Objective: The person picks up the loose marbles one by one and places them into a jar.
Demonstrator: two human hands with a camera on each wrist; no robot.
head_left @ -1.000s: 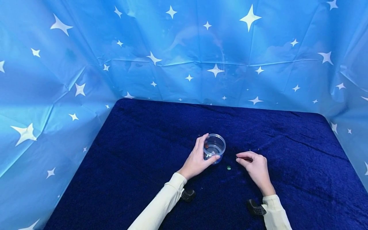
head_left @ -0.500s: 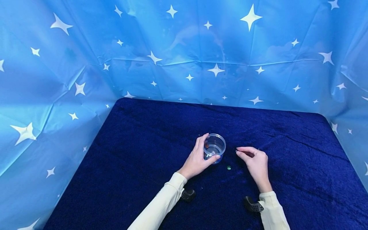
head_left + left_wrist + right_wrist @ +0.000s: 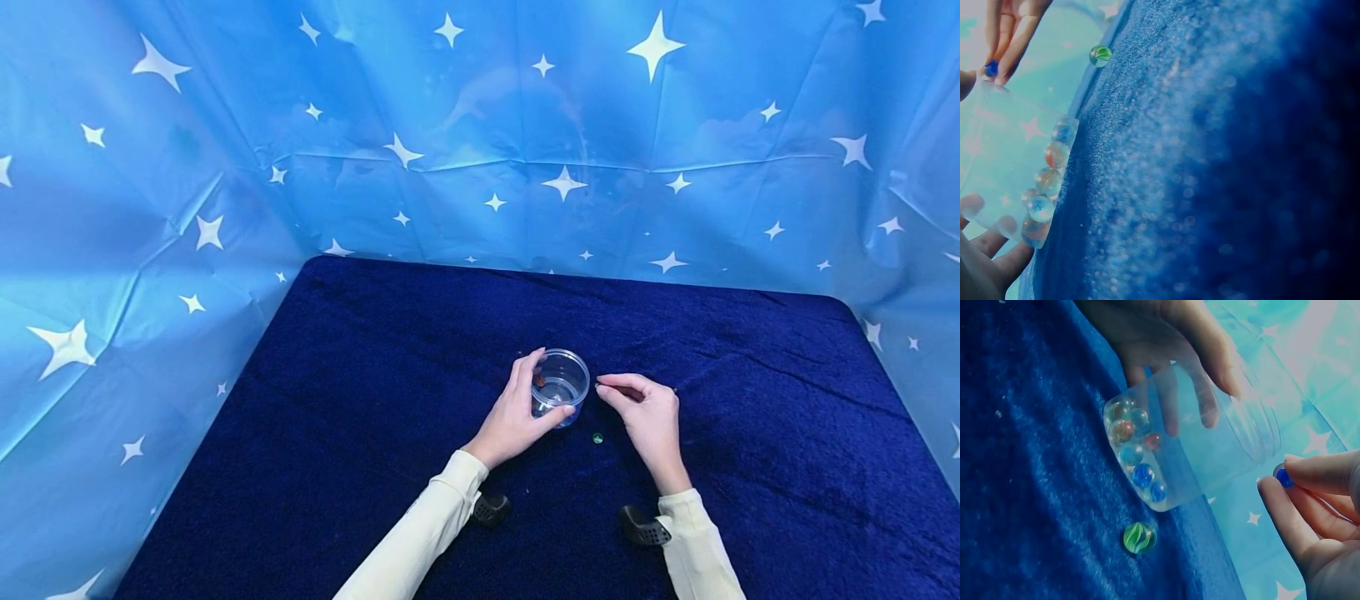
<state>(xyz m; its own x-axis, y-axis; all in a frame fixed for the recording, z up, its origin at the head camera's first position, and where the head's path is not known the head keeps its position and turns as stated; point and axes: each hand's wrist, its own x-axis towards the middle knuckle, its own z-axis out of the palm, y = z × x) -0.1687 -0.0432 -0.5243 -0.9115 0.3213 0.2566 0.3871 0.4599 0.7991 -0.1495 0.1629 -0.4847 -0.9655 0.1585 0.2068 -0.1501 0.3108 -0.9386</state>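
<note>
My left hand [image 3: 512, 421] grips a clear plastic jar [image 3: 564, 383] round its side, thumb toward the front. Several glass marbles [image 3: 1124, 430] lie along the jar's bottom, orange, blue and clear ones among them, as the right wrist view shows. Between thumb and fingertip my right hand [image 3: 643, 421] pinches a blue marble [image 3: 1283, 477], held just beside the jar's open mouth. In the left wrist view the same blue marble [image 3: 991, 68] shows close to the rim. A green-swirled marble [image 3: 1139, 537] sits alone on the cloth, to the right of the jar's base.
Dark blue plush cloth [image 3: 390, 375] covers the table. Behind and at the sides hangs a light blue curtain [image 3: 480, 108] with white stars. A black wrist camera [image 3: 491, 509] sits under the left sleeve, another black camera [image 3: 643, 527] by the right sleeve.
My right hand has risen from near the cloth and moved left toward the jar's rim, carrying the blue marble. The left hand, the jar and the green marble have stayed in place.
</note>
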